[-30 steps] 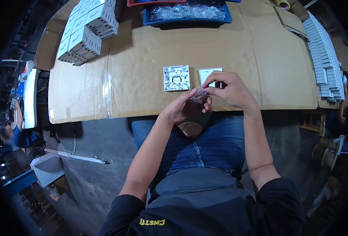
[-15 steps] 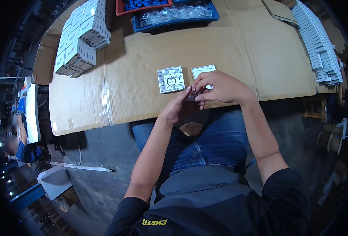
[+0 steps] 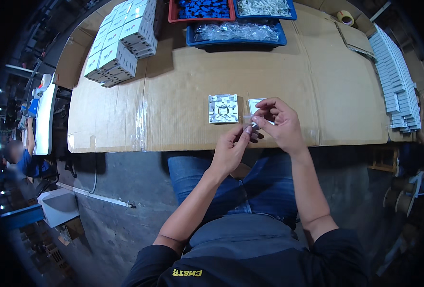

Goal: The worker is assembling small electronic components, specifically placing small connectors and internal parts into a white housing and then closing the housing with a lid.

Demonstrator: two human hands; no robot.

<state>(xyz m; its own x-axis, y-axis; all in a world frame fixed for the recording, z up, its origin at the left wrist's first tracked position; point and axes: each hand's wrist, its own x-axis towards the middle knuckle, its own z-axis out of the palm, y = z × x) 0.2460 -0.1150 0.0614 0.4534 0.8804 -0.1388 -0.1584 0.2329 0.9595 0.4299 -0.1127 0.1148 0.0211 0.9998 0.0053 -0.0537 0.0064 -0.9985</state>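
In front of me, both hands meet just above the near edge of the cardboard-covered table. My left hand (image 3: 232, 149) pinches a small white piece (image 3: 254, 125) between thumb and fingers. From the other side, my right hand (image 3: 282, 125) has its thumb and forefinger closed at the same piece. Something clear, like thin plastic, shows beside the fingertips, but its outline is hard to make out. A square white tray-like part (image 3: 223, 109) with a ring in its middle lies face up to the left. Behind my right hand lies a flat white piece (image 3: 255, 104), partly covered by it.
White boxes (image 3: 118, 48) are stacked at the far left. At the back stand a red bin (image 3: 174, 21) of blue pieces, a blue bin (image 3: 291, 18) of small white parts and a blue bin (image 3: 207, 46) of clear plastic bags. White units (image 3: 396, 81) line the right.
The view has shifted, bringing more of the back bins into sight. My hands have turned and opened out a little, so the small white piece between the fingertips now shows.
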